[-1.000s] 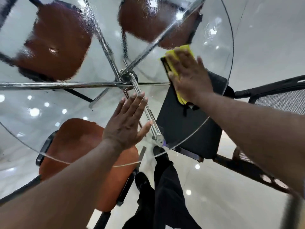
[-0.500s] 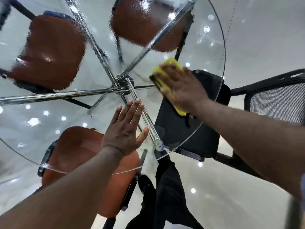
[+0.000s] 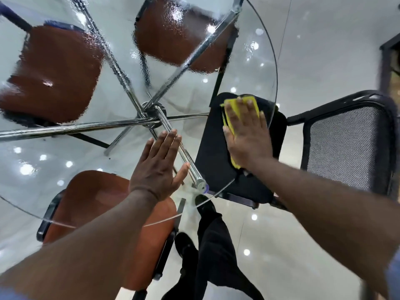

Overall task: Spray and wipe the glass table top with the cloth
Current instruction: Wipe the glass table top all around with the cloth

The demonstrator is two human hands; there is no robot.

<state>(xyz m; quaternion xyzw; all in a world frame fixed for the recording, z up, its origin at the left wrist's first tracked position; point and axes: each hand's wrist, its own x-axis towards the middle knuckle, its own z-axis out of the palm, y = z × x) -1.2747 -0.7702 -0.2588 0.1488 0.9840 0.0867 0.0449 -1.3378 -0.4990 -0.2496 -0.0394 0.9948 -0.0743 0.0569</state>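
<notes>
Wiping near right rim of round clear glass table top [image 3: 65,152] | pinning folded yellow cloth [image 3: 232,109] flat under right hand [image 3: 246,135], fingers straight and close, for even pressure | bracing left hand [image 3: 158,167] flat on glass, fingers straight, likely steadying the reach | far half beaded with spray, seemingly unwiped

Head camera looks down, seemingly close, onto the table [image 3: 255,68].

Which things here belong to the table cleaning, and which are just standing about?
In the job:
round clear glass table top
yellow cleaning cloth
right hand, pressing flat on that cloth
left hand, resting flat on the glass

Just standing about:
three brown padded chairs
black mesh-backed chair
chrome tube table frame under the glass
</notes>
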